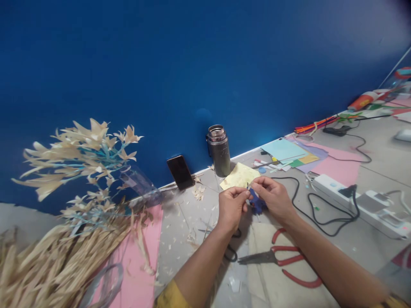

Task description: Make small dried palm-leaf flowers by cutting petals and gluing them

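Observation:
My left hand (231,207) and my right hand (272,197) meet above the floor, thumbs and fingertips pinched close together. Whatever sits between the fingertips is too small to make out. A dark blue object (257,205) lies just beneath and between them; its kind is unclear. Just behind the hands is a crumpled pale yellow sheet (240,175). Large red-handled scissors (272,257) rest on a beige cloth (258,278) between my forearms. A second, black-handled pair of scissors (231,253) is partly hidden by my left forearm.
A steel flask (221,156) without a lid and a phone (180,172) stand against the blue wall (192,64). Dried-leaf flowers (93,154) and husks (64,261) fill the left. Right are coloured papers (284,150), a power strip (362,209) and a black cable (324,222).

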Tool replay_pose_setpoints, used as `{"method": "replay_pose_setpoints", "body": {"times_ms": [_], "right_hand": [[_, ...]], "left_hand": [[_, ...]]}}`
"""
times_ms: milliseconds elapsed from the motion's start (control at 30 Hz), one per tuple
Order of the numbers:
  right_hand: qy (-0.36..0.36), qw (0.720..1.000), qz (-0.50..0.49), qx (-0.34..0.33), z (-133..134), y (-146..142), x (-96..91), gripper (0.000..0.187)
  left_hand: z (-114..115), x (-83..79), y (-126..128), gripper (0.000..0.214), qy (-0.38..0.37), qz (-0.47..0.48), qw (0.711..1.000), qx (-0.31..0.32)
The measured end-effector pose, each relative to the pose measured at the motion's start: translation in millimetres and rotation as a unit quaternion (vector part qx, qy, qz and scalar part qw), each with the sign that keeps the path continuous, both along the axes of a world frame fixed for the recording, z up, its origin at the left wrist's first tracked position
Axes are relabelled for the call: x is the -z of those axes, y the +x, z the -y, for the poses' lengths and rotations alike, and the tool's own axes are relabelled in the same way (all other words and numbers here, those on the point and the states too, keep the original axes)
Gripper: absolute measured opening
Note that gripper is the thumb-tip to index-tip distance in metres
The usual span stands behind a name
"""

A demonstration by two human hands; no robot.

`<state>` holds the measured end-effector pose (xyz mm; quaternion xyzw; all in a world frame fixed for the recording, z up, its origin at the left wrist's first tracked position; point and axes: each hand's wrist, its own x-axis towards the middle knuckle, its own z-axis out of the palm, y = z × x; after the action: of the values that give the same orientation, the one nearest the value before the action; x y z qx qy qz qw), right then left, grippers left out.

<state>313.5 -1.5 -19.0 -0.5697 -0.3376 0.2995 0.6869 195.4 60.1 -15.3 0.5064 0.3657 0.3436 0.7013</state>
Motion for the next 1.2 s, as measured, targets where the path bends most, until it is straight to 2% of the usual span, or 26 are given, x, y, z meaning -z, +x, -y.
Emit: {"method": "replay_pose_setpoints", "body": {"times_ms": [233,433,633,833,967,1067,1200], "right_hand": [[0.005,1.0,-0.004,-0.009,0.8,-1.0,-2.2,0.033],[0.012,1.0,0.007,-0.009,0.9,1.2,3.2,0.03],[0.028,0.999,-0.03,0.01,3.2,1.8,4.9,0.032],[0.032,0.999,0.036,0.006,10.0,2.0,4.2,0.027],[0.038,0.992,0.122,0.001,14.7,-1.8,3.3,0.019],[0.047,0.982,0.182,0.022,16.4,-4.2,2.1,0.014],[0.05,0.978,0.201,0.027,16.3,-3.4,3.0,0.015]], "left_hand": [[0.2,0.6,0.3,0.026,0.013,0.007,1.0,0.004],[2.6,-3.1,-0.3,0.023,0.02,0.009,1.0,0.001],[-0.8,-0.3,-2.4,0.02,0.079,0.034,0.996,-0.01],[-6.7,6.4,-5.9,0.021,0.16,0.046,0.986,-0.018],[-6.0,3.4,-8.9,0.019,0.19,0.03,0.981,-0.023],[-3.9,0.6,-9.7,0.015,0.209,0.021,0.977,-0.019],[-1.5,-0.6,-9.2,0.011,0.241,0.023,0.97,-0.013]]}}
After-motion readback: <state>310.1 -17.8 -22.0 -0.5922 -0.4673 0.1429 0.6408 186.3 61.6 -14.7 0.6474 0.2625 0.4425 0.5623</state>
